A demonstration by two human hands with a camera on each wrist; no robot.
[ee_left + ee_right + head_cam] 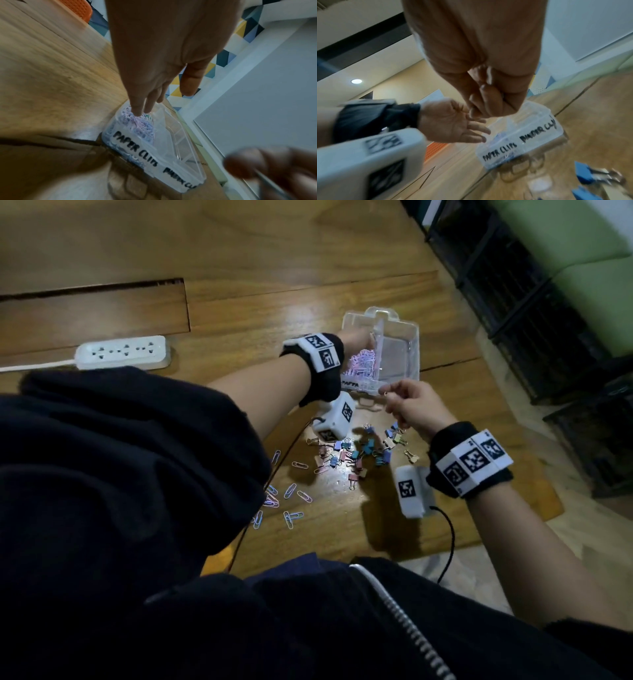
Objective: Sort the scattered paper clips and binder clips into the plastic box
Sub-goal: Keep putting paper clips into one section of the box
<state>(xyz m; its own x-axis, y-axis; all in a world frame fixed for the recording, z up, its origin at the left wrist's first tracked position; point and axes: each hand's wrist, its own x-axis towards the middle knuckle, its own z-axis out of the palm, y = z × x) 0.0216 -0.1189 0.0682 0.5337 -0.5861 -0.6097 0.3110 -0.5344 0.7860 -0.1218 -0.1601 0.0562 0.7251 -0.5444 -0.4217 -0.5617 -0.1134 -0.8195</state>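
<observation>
Just beyond the right grip (388,394), pinching a small clip, lies the plastic box (404,361); left grip (145,105) released over its paper clips (137,121).

Left hand (354,338) is stretched way out toward 12 o'clock, forearm bare, wrist strapped in a black band with white tags. Its fingers (140,105) are straight and pointing down, palm loose, nothing held. Right hand (416,405) sits nearer, around 1 o'clock, fingers (488,100) curled into a tight pinch grip against the thumb. What's in the pinch is too small and blurry to tell.
</observation>
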